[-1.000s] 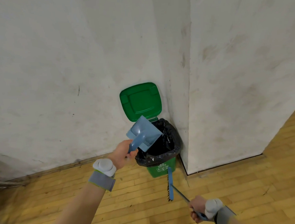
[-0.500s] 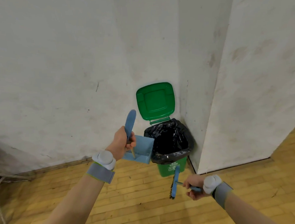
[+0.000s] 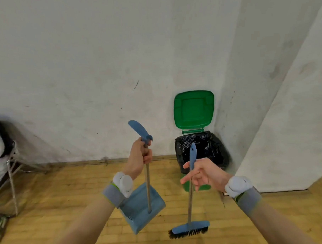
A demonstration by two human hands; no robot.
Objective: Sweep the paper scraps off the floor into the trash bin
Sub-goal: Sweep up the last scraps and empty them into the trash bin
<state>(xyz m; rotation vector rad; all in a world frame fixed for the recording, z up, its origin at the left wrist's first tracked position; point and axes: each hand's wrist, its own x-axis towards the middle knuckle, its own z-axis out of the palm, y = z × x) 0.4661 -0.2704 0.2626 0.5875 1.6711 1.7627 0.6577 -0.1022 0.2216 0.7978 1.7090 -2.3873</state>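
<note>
left hand (image 3: pixel 140 156) fisted round long-handled blue plastic dustpan (image 3: pixel 141 207), looks light, stiff | right hand (image 3: pixel 201 173) loosely pinches blue black-bristled broom (image 3: pixel 190 229) near its top, may swing | open green plastic trash bin (image 3: pixel 193 109) in corner | paper scraps: none seen

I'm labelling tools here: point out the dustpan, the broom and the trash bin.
dustpan (image 3: pixel 139 213): head view, blue pan.
broom (image 3: pixel 190 227): head view, blue brush head.
trash bin (image 3: pixel 193 109): head view, open green lid.
</note>
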